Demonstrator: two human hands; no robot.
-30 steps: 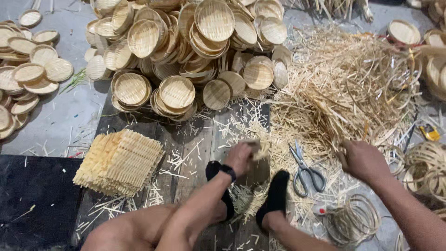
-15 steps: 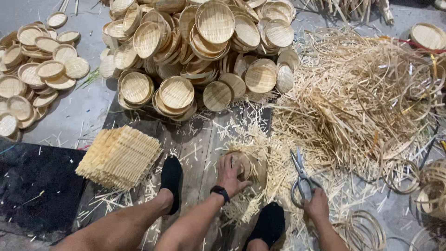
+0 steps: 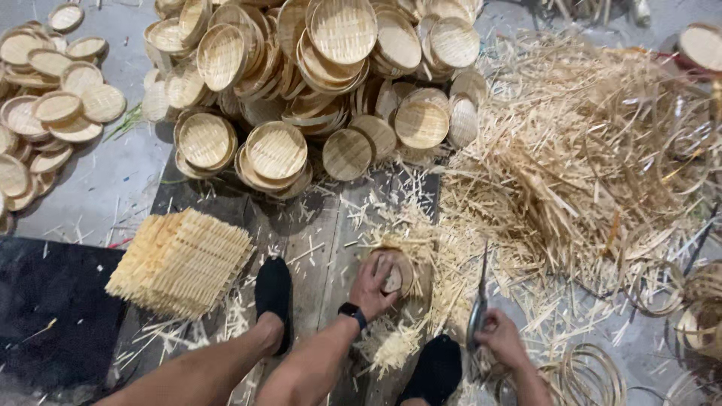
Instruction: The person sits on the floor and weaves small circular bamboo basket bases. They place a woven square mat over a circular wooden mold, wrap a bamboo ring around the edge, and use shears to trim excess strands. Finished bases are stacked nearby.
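Grey concrete floor (image 3: 113, 188), dark wooden boards (image 3: 323, 233), perhaps black mat (image 3: 53, 301).

Left hand (image 3: 374, 284) pressing down; right hand (image 3: 499, 340) seemingly gripping.

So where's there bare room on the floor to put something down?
Bare grey floor lies between the loose flat discs and the basket heap. The dark mat is mostly bare too. Right of the left hand, straw crowds everything.
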